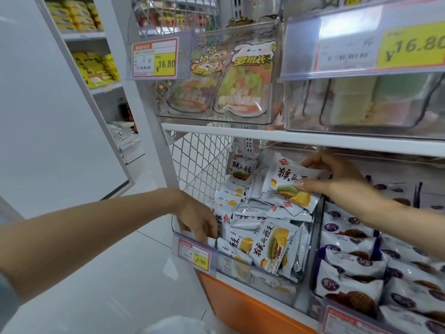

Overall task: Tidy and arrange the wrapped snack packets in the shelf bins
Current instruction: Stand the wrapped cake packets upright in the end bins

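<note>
The right hand (342,179) pinches a white packet (289,186) just above the pile (252,213) in the clear bin (252,264). The left hand (197,218) dips into the bin's front corner. I cannot tell if it holds anything.

You are standing in a shop: price tags (154,57) are fronting clear shelf bins (240,268) of wrapped snacks.

A glossy pale tiled floor (134,273) runs beneath a white metal shelf frame (142,112) with a white wire-mesh side panel (202,160) and an orange base panel (240,302). A plain pale grey wall panel (48,116) stands left, evenly lit.
</note>
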`<move>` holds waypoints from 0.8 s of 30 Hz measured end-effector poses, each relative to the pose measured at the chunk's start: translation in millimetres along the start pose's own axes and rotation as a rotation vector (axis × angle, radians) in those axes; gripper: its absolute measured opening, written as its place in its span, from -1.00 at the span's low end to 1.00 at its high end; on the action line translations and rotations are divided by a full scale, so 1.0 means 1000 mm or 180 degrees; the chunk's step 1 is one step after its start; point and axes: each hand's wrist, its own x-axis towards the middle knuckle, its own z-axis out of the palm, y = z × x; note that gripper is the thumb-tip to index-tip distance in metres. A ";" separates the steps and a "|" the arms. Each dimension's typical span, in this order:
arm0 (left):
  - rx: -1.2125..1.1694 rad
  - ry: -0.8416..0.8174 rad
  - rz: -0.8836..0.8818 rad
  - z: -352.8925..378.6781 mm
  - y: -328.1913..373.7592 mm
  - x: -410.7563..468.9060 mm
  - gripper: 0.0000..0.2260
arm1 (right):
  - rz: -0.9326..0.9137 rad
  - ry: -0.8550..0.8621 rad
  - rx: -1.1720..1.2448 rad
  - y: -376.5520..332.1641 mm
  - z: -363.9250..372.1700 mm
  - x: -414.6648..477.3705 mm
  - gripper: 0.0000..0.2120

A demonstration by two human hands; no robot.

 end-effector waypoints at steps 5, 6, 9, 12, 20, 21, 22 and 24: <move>0.0235 0.0481 0.0076 0.002 0.002 0.006 -0.64 | 0.0081 -0.0011 -0.0025 -0.001 0.000 0.001 -0.72; 0.0311 0.0583 0.0146 0.003 0.000 0.007 -0.69 | 0.0082 -0.0010 -0.0027 -0.001 0.001 0.001 -0.72; 0.0722 0.0959 0.0442 0.002 -0.005 0.012 -0.82 | 0.0055 -0.0007 -0.0017 -0.002 0.001 0.002 -0.72; 0.1347 0.1463 0.0536 0.001 -0.005 0.017 -0.75 | 0.0028 0.0000 0.0029 -0.004 0.001 0.003 -0.72; 0.2304 0.1974 0.0202 0.007 -0.005 0.022 -0.46 | -0.0210 -0.0061 -0.0075 -0.018 0.007 0.004 -0.71; 0.2271 0.1994 0.0173 0.008 -0.005 0.021 -0.47 | -0.0219 -0.0116 -0.0120 -0.021 0.010 0.004 -0.70; 0.2151 0.1981 0.0174 0.009 -0.004 0.018 -0.48 | -0.0216 -0.0163 -0.0172 -0.023 0.013 0.005 -0.68; 0.1661 0.1974 0.0227 0.008 -0.002 0.007 -0.50 | -0.0138 -0.0250 -0.0204 -0.028 0.022 0.006 -0.60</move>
